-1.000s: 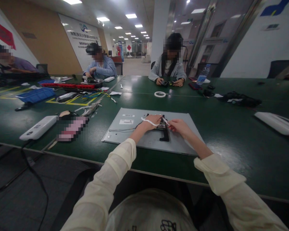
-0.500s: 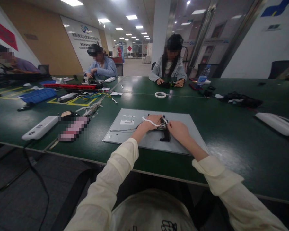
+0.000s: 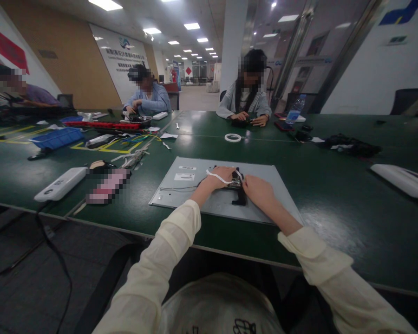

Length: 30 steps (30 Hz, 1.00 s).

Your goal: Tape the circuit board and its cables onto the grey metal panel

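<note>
A large grey metal panel [image 3: 264, 178] lies flat on the table, with a black plastic bracket [image 3: 243, 198] and a small circuit board [image 3: 235, 183] around its middle. My left hand [image 3: 218, 179] rests over the bracket's left part, its fingers curled down and mostly hidden. A thin white strip [image 3: 216, 175] runs across the back of that hand, and a white piece shows again between both hands. At the bracket's right edge my right hand [image 3: 260, 190] is closed, finger and thumb pinched at the end of this white piece. Thin wires run over the panel on the left.
A white power bank [image 3: 61, 184] with a black cable and a blurred pink item [image 3: 107, 186] lie left. Beyond are a blue tray [image 3: 57, 138], loose wires, and a white tape roll [image 3: 233, 138]. Co-workers sit opposite. Another white device [image 3: 402, 180] lies right.
My hands keep almost the same place on the bracket; the right shows only a slight shift. Opposite, the co-worker's head has tipped further down. The view has shifted slightly.
</note>
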Available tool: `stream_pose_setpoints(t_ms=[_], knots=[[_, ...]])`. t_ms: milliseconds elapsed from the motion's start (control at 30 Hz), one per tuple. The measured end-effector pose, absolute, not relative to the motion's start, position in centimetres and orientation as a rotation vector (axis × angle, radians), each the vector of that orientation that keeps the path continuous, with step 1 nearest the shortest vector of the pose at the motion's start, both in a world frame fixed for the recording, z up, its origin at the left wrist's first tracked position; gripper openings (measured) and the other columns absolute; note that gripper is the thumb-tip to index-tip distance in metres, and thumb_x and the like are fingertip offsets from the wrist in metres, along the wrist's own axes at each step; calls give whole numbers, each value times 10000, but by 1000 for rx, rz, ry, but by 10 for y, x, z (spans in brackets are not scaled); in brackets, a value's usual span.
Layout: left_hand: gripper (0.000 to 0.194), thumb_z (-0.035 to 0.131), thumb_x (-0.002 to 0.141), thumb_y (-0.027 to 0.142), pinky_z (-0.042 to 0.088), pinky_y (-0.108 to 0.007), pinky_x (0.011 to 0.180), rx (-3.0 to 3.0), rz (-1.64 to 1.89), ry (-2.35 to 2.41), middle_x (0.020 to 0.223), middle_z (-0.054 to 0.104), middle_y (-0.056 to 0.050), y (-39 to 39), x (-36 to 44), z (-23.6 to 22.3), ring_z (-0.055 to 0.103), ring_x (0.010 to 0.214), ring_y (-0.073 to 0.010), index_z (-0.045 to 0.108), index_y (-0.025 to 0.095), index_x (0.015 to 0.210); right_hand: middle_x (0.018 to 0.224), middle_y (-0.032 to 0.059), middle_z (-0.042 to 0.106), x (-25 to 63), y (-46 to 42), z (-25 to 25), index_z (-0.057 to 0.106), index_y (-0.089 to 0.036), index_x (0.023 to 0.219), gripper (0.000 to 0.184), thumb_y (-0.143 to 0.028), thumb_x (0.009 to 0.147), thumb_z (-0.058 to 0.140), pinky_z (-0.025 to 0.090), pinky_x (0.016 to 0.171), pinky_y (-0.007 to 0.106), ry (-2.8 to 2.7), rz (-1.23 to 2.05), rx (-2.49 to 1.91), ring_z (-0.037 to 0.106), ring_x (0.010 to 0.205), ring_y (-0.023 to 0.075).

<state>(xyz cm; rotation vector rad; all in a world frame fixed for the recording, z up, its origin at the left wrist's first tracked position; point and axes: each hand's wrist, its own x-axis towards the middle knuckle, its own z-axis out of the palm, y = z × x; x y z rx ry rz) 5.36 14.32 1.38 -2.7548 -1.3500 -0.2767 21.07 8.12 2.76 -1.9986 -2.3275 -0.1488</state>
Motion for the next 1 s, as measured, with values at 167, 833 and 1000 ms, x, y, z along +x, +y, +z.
stream_pose_setpoints(t_ms=[167, 833, 1000], knots=[[403, 321, 892, 238, 409, -343, 905, -2749, -256, -1389, 1203, 588, -97, 142, 54, 18, 555, 1088, -221, 449, 166, 1268, 935, 100, 630, 212, 76, 29, 556, -152, 953, 244, -287, 917, 356, 352, 604, 281, -2319, -109, -1995, 599, 838, 232], [368, 405, 858, 197, 334, -339, 945, -2524, -478, -1404, 1192, 558, -114, 121, 57, 24, 498, 1105, -215, 456, 122, 1215, 487, 2, 532, 204, 69, 29, 615, -148, 626, 532, -574, 851, 388, 341, 477, 217, -1947, 792, -1260, 476, 436, 96], [243, 433, 820, 136, 347, -361, 915, -2432, -535, -1472, 1063, 580, -98, 114, 61, 30, 500, 1049, -222, 532, 146, 1042, 471, -12, 511, 200, 64, 32, 610, -148, 612, 436, -504, 823, 475, 328, 487, 217, -2048, 813, -1174, 452, 443, 88]])
